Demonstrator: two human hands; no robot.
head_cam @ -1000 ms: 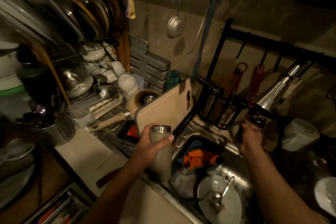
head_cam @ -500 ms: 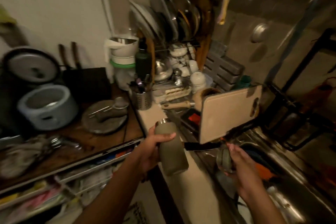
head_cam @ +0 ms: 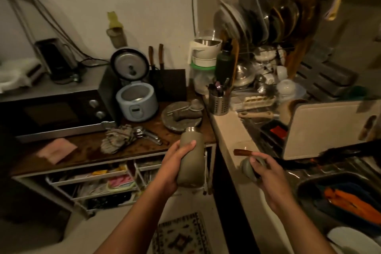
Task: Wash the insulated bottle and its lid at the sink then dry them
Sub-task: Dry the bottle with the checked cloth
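Fingers and thumb of the right hand pinch the domed, grey-green lid, just right of the bottle. The left hand grips that bottle, thumb across its front. It is a matte cylinder with a bare steel neck, uncapped and near upright, held in the air at the front edge of the wooden bench. Behind the bottle lies a round stone slab; farther back-left stands a pale-blue rice cooker, lid raised, its panel lettering too small to read.
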